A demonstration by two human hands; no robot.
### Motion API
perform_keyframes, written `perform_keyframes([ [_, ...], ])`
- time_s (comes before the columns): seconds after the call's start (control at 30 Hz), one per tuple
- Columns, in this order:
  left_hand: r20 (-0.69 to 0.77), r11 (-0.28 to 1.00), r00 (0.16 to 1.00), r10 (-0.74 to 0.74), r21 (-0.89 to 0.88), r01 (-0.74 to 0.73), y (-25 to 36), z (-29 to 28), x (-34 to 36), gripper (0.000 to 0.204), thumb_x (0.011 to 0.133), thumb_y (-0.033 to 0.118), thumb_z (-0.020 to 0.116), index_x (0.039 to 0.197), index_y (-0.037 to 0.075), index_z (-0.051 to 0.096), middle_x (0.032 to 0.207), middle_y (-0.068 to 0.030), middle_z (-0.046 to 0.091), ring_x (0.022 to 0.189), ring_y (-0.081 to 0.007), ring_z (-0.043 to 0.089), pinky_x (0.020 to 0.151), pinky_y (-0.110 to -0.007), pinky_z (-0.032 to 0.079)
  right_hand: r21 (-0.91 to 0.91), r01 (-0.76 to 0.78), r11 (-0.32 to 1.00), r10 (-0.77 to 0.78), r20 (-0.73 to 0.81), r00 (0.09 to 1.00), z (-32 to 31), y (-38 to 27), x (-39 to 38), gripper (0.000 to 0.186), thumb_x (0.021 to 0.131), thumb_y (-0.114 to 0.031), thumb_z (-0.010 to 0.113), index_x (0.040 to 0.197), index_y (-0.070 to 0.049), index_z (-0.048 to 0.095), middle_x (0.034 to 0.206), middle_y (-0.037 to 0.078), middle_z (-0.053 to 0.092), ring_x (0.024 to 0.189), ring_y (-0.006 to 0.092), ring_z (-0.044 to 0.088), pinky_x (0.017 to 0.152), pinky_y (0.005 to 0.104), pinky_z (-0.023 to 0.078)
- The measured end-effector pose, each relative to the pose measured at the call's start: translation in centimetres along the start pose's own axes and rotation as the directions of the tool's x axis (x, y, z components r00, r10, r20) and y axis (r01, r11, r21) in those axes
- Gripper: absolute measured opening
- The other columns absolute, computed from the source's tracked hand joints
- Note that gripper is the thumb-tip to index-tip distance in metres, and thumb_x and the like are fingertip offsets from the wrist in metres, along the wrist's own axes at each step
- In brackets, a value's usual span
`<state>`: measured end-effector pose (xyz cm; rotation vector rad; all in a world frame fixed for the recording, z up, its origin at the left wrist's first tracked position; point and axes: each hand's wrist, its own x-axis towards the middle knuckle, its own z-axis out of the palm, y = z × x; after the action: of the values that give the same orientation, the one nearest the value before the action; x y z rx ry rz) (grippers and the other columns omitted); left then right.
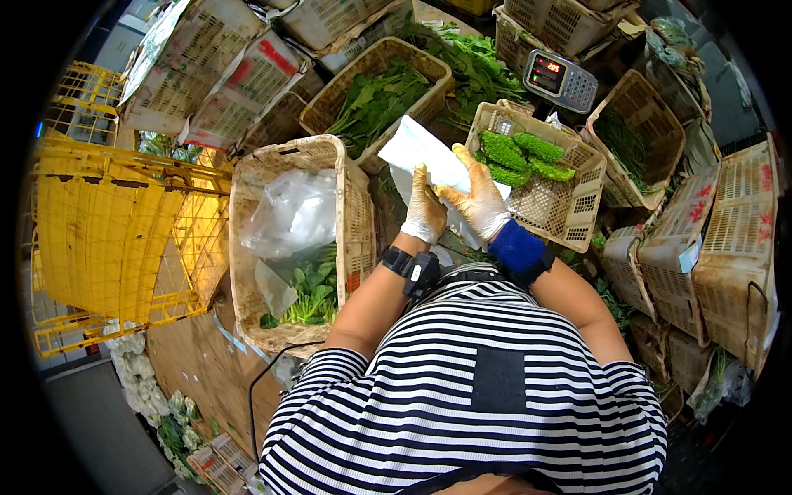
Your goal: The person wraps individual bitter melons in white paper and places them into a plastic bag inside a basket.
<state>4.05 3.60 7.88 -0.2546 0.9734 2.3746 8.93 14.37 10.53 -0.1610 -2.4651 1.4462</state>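
Before my body, both gloved hands hold a flat white sheet [417, 153]; whether it is paper or plastic I cannot tell. My left hand [426, 213] is closed on its lower left part, thumb on top. My right hand [478, 196] grips its right side, thumb toward the left hand, and some of its fingers are hidden. Just right of the sheet, several bumpy green bitter melons [505, 150] lie in a cream plastic crate [577, 213]. Behind that crate stands a scale display [561, 81] with lit red digits.
Left of me, a tall crate [353, 223] holds a clear plastic bag [293, 210] and leafy greens [312, 289]. More greens [384, 91] fill a crate farther back. A yellow wire cage [124, 235] stands far left. Stacked crates [730, 256] line the right side.
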Motion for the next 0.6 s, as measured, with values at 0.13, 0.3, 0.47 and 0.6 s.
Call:
perform_keyframes([
  [0.13,0.093,0.975,0.985,-0.145,-0.157,0.158,-0.2,-0.3,0.3,0.088,0.072,0.063,0.060,0.133,0.008,0.029,0.127,-0.0103,0.043,0.118,-0.0272,0.042,0.100,-0.043,0.035,0.496,-0.115,0.860,0.107,0.045,0.993,0.7,1.4,0.4,0.077,0.077,-0.038,0.068,0.132,0.002,0.030,0.122,0.013,0.046,0.112,0.0204,0.045,0.097,0.0307,0.036],
  [0.3,0.164,0.960,0.981,-0.105,-0.239,0.142,-0.4,-0.2,0.8,0.089,0.070,0.065,0.061,0.130,0.006,0.032,0.124,-0.0126,0.046,0.112,-0.0287,0.048,0.095,-0.044,0.041,0.708,-0.311,0.634,0.287,0.157,0.945,0.6,2.1,1.0,0.069,0.074,-0.035,0.072,0.121,-0.001,0.036,0.112,0.012,0.051,0.103,0.0172,0.050,0.089,0.0293,0.043],
  [0.47,0.112,0.962,0.987,-0.118,-0.233,0.142,-0.9,0.2,1.5,0.085,0.072,0.062,0.061,0.130,0.007,0.031,0.122,-0.0118,0.047,0.113,-0.0297,0.048,0.093,-0.047,0.043,0.708,-0.291,0.643,0.309,0.108,0.945,-0.1,2.5,1.5,0.070,0.074,-0.034,0.073,0.122,0.000,0.035,0.114,0.013,0.050,0.102,0.0174,0.050,0.087,0.0290,0.044],
  [0.6,0.074,0.965,0.974,-0.214,-0.138,0.222,-3.3,-5.2,5.2,0.079,0.073,0.060,0.061,0.127,0.007,0.038,0.118,-0.0112,0.052,0.111,-0.0293,0.050,0.093,-0.046,0.043,0.604,-0.095,0.791,0.170,-0.068,0.983,-0.3,0.8,2.2,0.066,0.077,-0.028,0.070,0.126,-0.002,0.034,0.118,0.012,0.048,0.106,0.0171,0.049,0.090,0.0290,0.042],
])
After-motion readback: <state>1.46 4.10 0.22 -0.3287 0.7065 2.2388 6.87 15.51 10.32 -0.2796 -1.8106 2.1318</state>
